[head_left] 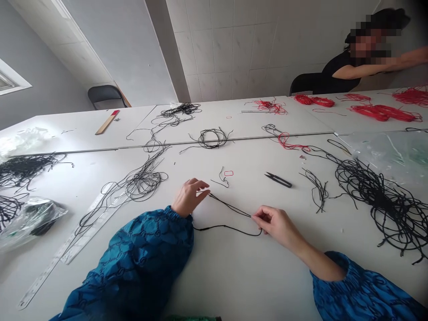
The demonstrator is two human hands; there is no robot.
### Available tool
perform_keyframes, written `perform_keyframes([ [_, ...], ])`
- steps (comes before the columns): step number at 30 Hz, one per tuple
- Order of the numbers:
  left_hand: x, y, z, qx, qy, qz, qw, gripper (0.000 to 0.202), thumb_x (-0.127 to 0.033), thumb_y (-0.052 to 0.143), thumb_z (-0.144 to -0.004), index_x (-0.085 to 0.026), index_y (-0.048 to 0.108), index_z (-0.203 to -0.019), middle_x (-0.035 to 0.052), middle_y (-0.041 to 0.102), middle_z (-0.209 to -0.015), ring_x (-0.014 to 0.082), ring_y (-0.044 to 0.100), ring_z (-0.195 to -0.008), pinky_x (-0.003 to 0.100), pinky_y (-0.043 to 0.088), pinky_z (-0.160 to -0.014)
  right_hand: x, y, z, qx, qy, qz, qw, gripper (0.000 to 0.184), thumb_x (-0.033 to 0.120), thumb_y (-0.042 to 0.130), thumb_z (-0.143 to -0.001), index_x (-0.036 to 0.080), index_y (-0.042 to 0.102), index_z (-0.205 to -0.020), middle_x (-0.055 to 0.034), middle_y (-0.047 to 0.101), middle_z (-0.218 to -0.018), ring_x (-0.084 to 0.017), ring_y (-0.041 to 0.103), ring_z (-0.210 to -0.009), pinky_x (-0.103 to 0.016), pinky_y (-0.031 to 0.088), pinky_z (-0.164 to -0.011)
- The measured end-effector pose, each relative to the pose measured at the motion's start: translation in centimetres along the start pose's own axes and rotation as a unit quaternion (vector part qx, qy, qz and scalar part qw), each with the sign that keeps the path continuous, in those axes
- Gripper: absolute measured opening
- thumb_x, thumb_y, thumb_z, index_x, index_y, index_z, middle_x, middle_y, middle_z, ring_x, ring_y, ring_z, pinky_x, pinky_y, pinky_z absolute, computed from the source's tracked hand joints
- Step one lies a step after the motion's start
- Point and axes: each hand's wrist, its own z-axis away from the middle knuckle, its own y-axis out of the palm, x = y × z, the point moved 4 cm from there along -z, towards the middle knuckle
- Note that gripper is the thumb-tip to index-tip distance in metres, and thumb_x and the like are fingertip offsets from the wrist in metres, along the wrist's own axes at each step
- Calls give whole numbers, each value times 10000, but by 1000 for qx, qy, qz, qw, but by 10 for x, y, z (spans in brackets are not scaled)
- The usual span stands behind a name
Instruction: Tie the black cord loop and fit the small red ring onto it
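Note:
A thin black cord runs between my two hands above the white table. My left hand is curled round one end of it, thumb and forefinger close together at the cord. My right hand pinches the other end between thumb and fingertips. Two nearly straight strands stretch between the hands. A slacker strand with small knots hangs nearer me, from the left wrist to the right fingers. Beyond the hands lie short black cord pieces and a small red rectangular loop.
Black thread snips lie beyond my right hand. A large black cord bundle is at right, below a clear plastic bag. Loose black cord crosses clear rulers at left. Red cord bundles lie near a seated person.

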Motion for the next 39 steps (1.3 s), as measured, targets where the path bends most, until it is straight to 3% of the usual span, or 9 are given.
perform_keyframes([
  [2,-14,12,14,48,-21,76,996,350,-483,523,-803,-193,713,-851,60,647,-784,144,559,-666,257,452,-644,1,0,1,-4,2,-16,1000,270,465,557,-824,207,591,-753,-7,577,-673,-133,500,-587,-235,446,-514],
  [3,-21,24,23,134,-41,138,980,368,-492,512,-810,-191,718,-861,50,650,-726,132,552,-612,245,450,-587,2,0,2,-6,0,-24,1000,272,467,558,-826,206,591,-757,-8,582,-682,-134,505,-597,-236,454,-522],
  [4,-27,37,33,221,-70,196,953,386,-505,516,-804,-185,723,-869,51,660,-708,122,536,-563,238,441,-531,3,0,2,-8,-3,-31,999,277,471,558,-827,204,590,-760,-10,584,-689,-135,509,-605,-238,462,-531],
  [6,-36,56,48,305,-127,293,897,403,-507,540,-795,-177,721,-940,70,696,-809,97,514,-527,221,422,-476,5,1,4,-12,-12,-45,999,292,482,557,-828,200,590,-764,-13,582,-690,-140,519,-614,-246,475,-551],
  [12,-36,81,55,234,-289,525,765,314,-388,655,-770,-184,702,-1004,71,664,-1021,8,465,-536,116,402,-466,10,9,9,-12,-17,-84,996,318,508,562,-824,194,592,-783,-15,565,-685,-148,537,-624,-261,484,-585],
  [15,-37,84,50,163,-310,585,731,260,-324,684,-760,-177,703,-974,34,636,-954,-17,433,-519,77,413,-479,11,12,11,-12,-21,-95,995,319,511,560,-824,196,588,-778,-11,551,-676,-147,531,-617,-263,482,-583],
  [21,-32,76,43,62,-313,585,746,263,-356,685,-759,-170,686,-945,2,573,-836,-18,442,-522,58,432,-475,12,16,13,-8,-13,-97,995,318,516,573,-812,200,582,-778,-11,561,-681,-145,530,-614,-272,478,-599],
  [29,-20,70,40,19,-299,597,744,315,-375,726,-713,-163,667,-939,16,585,-886,9,505,-607,88,465,-509,3,21,13,18,5,-90,996,271,453,619,-793,205,584,-897,8,551,-703,-129,515,-618,-261,464,-584],
  [39,-11,64,38,-9,-280,555,783,359,-451,715,-694,-178,671,-925,23,599,-928,23,495,-647,118,454,-546,-6,21,24,102,33,-50,993,308,413,638,-782,226,573,-1016,5,563,-743,-141,538,-670,-258,460,-606],
])
